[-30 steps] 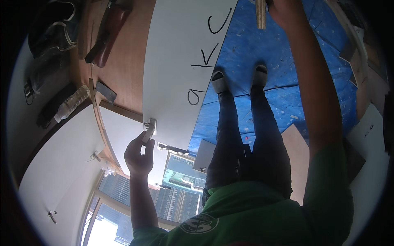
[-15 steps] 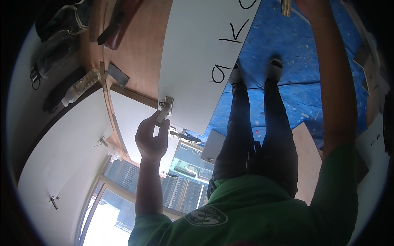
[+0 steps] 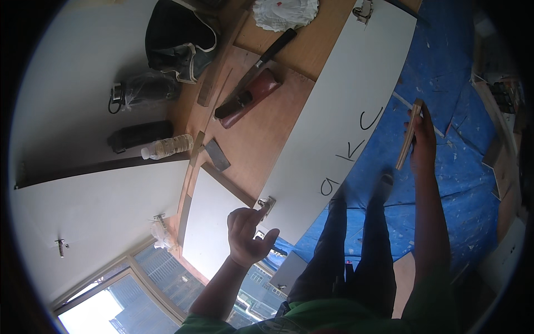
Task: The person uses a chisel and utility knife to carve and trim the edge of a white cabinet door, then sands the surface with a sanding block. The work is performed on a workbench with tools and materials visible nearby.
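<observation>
A long white cabinet door [image 3: 300, 183], with black handwritten marks, lies on the bench. Near its lower corner sits a metal cabinet hinge [image 3: 268, 202]. The forefinger of my left hand [image 3: 247, 236] touches this hinge. The thumb stands apart from the forefinger, the other fingers are partly curled, and nothing is gripped. Out over the blue floor sheet, my right hand [image 3: 425, 142] is closed around a thin wooden strip [image 3: 409, 133] that looks like plywood. A second hinge [image 3: 362, 11] is fixed near the door's far end.
A hand plane [image 3: 250, 99], a black-handled saw [image 3: 272, 50] and a dark flat plate [image 3: 217, 155] lie on the wooden bench. Along its left side are a water bottle [image 3: 169, 146], a black flask [image 3: 147, 90] and a dark bag [image 3: 181, 39]. Blue sheeting [image 3: 445, 83] covers the floor.
My left thumb has come away from the hinge arm it pinched, leaving the forefinger on it. My right hand and the strip have come further into view. The whole view has shifted.
</observation>
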Available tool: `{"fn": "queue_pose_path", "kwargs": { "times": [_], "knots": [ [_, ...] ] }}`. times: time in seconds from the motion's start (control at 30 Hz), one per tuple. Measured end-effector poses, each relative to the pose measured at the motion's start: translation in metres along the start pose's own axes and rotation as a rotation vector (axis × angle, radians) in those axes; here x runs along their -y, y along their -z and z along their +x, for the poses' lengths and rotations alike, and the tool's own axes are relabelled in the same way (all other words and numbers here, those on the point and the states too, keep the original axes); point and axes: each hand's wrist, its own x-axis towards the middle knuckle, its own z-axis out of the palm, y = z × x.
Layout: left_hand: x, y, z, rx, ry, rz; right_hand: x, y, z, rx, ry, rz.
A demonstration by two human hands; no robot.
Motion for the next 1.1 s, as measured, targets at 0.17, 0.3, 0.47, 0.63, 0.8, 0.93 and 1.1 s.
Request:
{"fn": "queue_pose_path", "kwargs": {
  "times": [0.17,0.3,0.47,0.63,0.8,0.93,1.1],
  "knots": [
    [-0.053,-0.023,-0.027,0.203,-0.013,-0.329,-0.107,0.072,-0.066,0.147,-0.046,-0.384],
    [-0.076,-0.073,-0.127,0.663,0.206,-0.681,-0.156,0.147,-0.126,0.338,-0.097,-0.605],
    [-0.126,-0.108,-0.201,1.223,0.677,-1.207,-0.199,0.255,-0.201,0.19,-0.235,-0.804],
    [-0.165,-0.076,-0.134,1.469,0.708,-1.74,-0.189,0.346,-0.232,0.202,-0.546,-0.645],
    [-0.214,-0.045,-0.061,1.36,0.121,-1.206,-0.156,0.371,-0.17,0.193,-0.235,-0.732],
    [-0.208,-0.065,-0.041,1.089,-0.451,-0.073,-0.049,0.321,-0.076,0.239,-0.067,-0.798],
    [-0.166,-0.076,0.031,0.43,0.094,-0.614,0.099,0.196,0.029,0.459,0.465,-0.819]
  ]
}}
